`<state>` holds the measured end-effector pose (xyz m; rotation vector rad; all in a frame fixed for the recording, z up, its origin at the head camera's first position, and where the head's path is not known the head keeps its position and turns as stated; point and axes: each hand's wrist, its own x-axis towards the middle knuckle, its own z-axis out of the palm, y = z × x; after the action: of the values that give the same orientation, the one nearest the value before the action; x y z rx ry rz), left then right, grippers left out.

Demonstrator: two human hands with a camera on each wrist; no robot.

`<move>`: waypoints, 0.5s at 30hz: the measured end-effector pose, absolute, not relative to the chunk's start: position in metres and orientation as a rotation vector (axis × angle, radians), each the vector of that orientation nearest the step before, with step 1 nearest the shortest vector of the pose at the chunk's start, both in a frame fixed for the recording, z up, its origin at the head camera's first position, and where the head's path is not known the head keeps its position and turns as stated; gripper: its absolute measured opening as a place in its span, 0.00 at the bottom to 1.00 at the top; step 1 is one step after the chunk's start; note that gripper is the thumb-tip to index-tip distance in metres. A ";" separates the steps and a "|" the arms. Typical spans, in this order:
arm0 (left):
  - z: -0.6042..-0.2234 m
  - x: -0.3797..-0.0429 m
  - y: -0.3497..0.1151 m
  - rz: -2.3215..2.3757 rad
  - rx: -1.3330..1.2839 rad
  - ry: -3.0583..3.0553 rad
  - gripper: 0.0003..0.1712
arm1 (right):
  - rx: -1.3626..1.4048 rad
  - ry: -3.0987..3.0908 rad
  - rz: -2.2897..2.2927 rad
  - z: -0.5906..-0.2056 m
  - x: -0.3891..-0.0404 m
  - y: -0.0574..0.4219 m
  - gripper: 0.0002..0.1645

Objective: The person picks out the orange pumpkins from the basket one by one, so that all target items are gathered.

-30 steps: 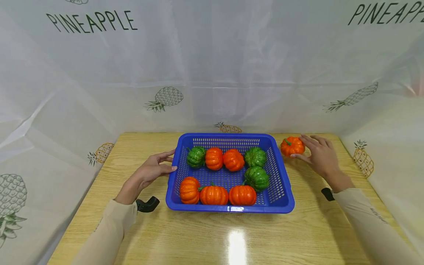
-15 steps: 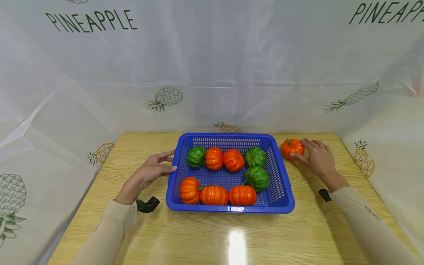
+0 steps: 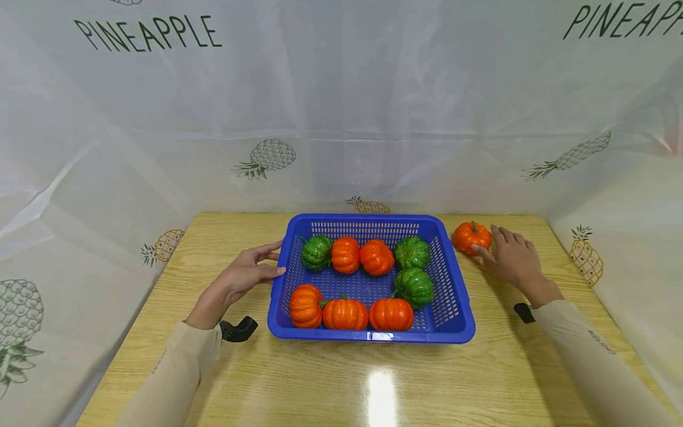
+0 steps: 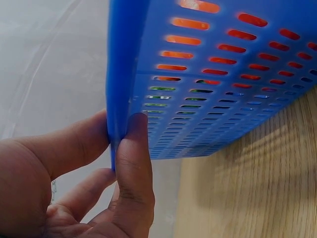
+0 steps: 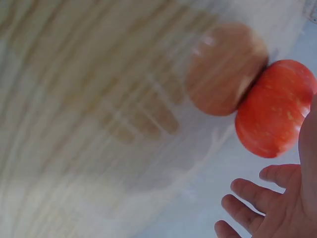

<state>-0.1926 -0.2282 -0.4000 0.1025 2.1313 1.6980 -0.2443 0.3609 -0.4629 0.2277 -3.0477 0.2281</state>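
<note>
My left hand [image 3: 242, 277] pinches the left rim of a blue perforated plastic basket [image 3: 370, 337]; in the left wrist view the thumb and fingers lie on either side of that rim [image 4: 123, 64]. Several small orange pumpkins [image 3: 345, 314] and 3 green ones [image 3: 414, 289] sit inside. One more orange pumpkin [image 3: 472, 238] stands on the table right of the basket, stem up. My right hand [image 3: 514, 258] is just right of it, fingers spread and straight. In the right wrist view the thumb side lies close to the pumpkin [image 5: 275, 111]; whether they touch, I cannot tell.
The light wooden table [image 3: 299, 385] ends in front of a white pineapple-print sheet [image 3: 368, 89], which also hangs at both sides. A black wrist mount [image 3: 238, 330] juts out below the left wrist, another [image 3: 524, 312] below the right.
The right hand's fingers have loosened from the orange pumpkin, which now stands with its stem more upright, turned slightly. The left hand and basket have not moved.
</note>
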 end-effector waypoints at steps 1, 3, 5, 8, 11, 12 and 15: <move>-0.400 -0.193 -0.228 1.701 0.102 2.128 0.43 | 0.232 -3.045 0.230 -0.461 -0.244 0.361 0.51; -0.401 -0.193 -0.229 1.707 0.106 2.123 0.43 | 0.244 -3.029 0.241 -0.456 -0.243 0.361 0.50; -0.401 -0.193 -0.229 1.707 0.119 2.122 0.43 | 0.268 -3.001 0.239 -0.449 -0.242 0.361 0.50; -0.401 -0.193 -0.229 1.706 0.117 2.121 0.43 | 0.327 -2.945 0.225 -0.433 -0.241 0.355 0.49; -0.400 -0.193 -0.228 1.702 0.125 2.124 0.44 | 0.406 -2.879 0.176 -0.414 -0.237 0.344 0.49; -0.400 -0.193 -0.228 1.704 0.118 2.124 0.44 | 0.432 -2.864 0.164 -0.407 -0.235 0.339 0.49; -0.400 -0.192 -0.228 1.703 0.127 2.124 0.45 | 0.515 -2.825 0.095 -0.388 -0.228 0.321 0.49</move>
<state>-0.1924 -0.2278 -0.3996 0.1274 2.1236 1.7032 -0.2283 0.3210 -0.3875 0.5151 -2.8254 0.0948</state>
